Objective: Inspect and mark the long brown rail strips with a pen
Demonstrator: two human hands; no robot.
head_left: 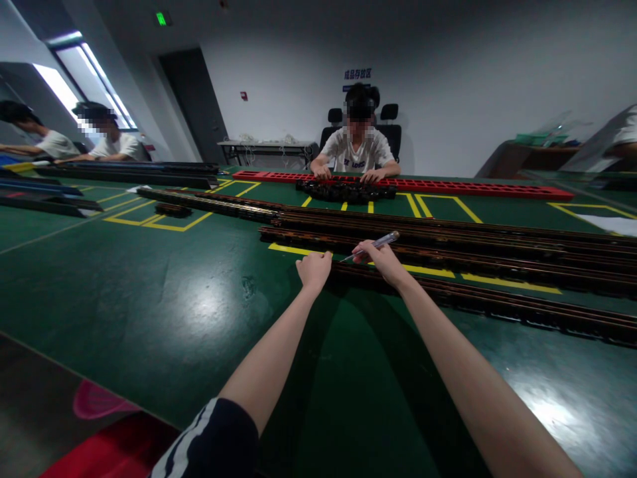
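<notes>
My right hand [379,261] is closed around a slim screwdriver [387,239] with a clear handle, its thin shaft pointing down and left. The tip is close to the left end of a long dark rail [478,302] that lies across the green table. At that same end my left hand [315,270] is curled shut on the rail, with its fingertips mostly hidden behind the hand. Just beyond both hands lie several similar dark rails [448,245] with brownish edges, side by side.
Across the green table [124,285], a person [355,149] handles a pile of black parts [343,190] beside a long red slotted frame [478,187]. A small dark bundle [173,210] and black rails [129,174] lie left. A pink basin [99,401] is below the table edge.
</notes>
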